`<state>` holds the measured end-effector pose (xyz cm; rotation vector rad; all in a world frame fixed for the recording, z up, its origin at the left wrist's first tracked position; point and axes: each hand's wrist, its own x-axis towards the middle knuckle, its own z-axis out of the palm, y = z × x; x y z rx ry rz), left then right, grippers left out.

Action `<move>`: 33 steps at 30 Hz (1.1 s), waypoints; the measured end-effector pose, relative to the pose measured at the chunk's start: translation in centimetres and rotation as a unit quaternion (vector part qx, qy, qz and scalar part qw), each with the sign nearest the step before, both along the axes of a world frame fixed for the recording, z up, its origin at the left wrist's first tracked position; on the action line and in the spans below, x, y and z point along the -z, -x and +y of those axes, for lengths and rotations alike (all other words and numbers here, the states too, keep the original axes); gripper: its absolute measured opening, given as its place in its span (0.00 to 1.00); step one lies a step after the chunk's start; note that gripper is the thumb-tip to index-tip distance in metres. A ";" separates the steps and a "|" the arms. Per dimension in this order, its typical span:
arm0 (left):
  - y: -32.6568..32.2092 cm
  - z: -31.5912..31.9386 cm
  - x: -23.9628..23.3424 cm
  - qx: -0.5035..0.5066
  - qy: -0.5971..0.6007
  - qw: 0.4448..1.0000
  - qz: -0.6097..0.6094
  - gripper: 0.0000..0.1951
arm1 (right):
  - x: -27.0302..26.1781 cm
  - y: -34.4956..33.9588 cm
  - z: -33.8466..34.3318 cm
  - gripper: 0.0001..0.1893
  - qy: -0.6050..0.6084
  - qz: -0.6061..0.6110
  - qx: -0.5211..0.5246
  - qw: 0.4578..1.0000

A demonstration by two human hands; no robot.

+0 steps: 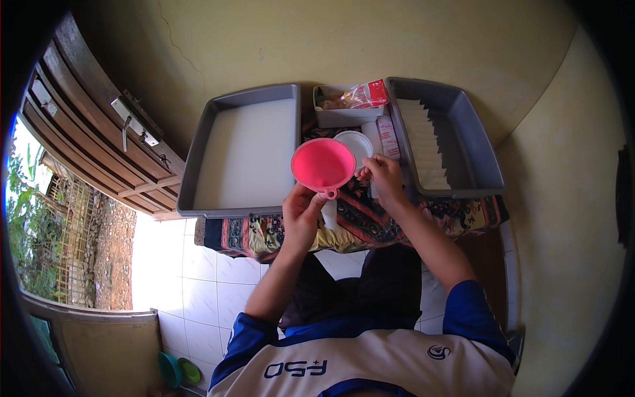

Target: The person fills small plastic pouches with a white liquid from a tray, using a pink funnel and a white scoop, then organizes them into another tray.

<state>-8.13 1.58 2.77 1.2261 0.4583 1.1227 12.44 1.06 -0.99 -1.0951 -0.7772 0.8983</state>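
Observation:
My left hand (300, 213) grips a pink plastic funnel (323, 164) near its small hanging loop, with the wide mouth facing up. Under the funnel hangs a pale, narrow piece (330, 216), perhaps a plastic sleeve; its upper part is hidden. My right hand (384, 179) is curled, fingertips together, at the edge of a round white plastic container (356, 145). Whether it holds that rim is unclear. To the left, a grey tray (188, 164) contains milky white liquid (248, 154). A second grey tray (469, 134) on the right holds a row of pale filled plastic packets (421, 144).
A white box (347, 118) at the back holds a red and clear packet (367, 94). Beside it lies a red-and-white printed pack (388, 136). Patterned cloth (268, 235) covers the table. A wooden door (109, 114) stands at left; bowls (171, 369) sit on the floor.

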 end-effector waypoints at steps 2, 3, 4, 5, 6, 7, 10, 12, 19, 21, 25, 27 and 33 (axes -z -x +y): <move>-0.4 0.1 -0.3 -0.007 -0.006 1.000 -0.009 0.10 | 1.5 -0.2 0.3 0.12 0.047 0.012 -0.020 0.999; -0.6 0.1 -0.5 -0.024 -0.013 1.000 -0.008 0.08 | 1.9 -0.1 0.5 0.12 0.047 0.013 -0.021 0.999; -0.8 0.1 -0.7 -0.041 -0.019 0.999 -0.006 0.07 | 2.3 -0.1 0.6 0.12 0.055 0.014 -0.039 0.998; -0.8 0.2 -0.7 -0.041 -0.018 0.999 -0.006 0.07 | 2.7 -0.1 0.7 0.12 0.062 0.015 -0.057 0.996; -0.9 0.3 -0.8 -0.049 -0.016 0.999 -0.001 0.07 | 3.0 -0.2 0.8 0.12 0.062 0.015 -0.056 0.996; -1.0 0.3 -0.9 -0.057 -0.014 0.998 0.004 0.07 | 3.3 -0.3 0.8 0.13 0.071 0.026 -0.070 0.995; -1.2 0.3 -1.2 -0.057 -0.002 0.998 -0.007 0.08 | 3.5 -0.9 0.6 0.15 0.091 0.010 -0.093 0.991; -1.3 0.4 -1.2 -0.053 0.002 0.999 -0.010 0.08 | 3.0 -1.2 0.1 0.17 0.104 -0.017 -0.102 0.989; -1.6 0.5 -0.9 -0.035 0.006 0.999 -0.006 0.08 | -2.9 2.5 -3.8 0.14 -0.076 -0.289 0.017 0.954; -1.5 0.5 -0.6 -0.016 0.002 1.000 -0.002 0.10 | -5.5 4.0 -4.5 0.21 -0.265 -0.239 0.058 0.932; -2.0 0.3 -0.5 0.009 0.003 1.000 0.014 0.12 | -8.8 3.0 -5.2 0.21 -0.236 -0.396 -0.005 0.887; -2.1 0.2 -0.5 0.005 -0.004 1.000 0.012 0.12 | -8.2 2.8 -5.1 0.19 -0.234 -0.366 -0.007 0.900; -1.9 0.4 -1.0 -0.053 0.020 0.997 0.056 0.09 | -6.9 1.3 -4.6 0.13 -0.206 -0.315 0.021 0.926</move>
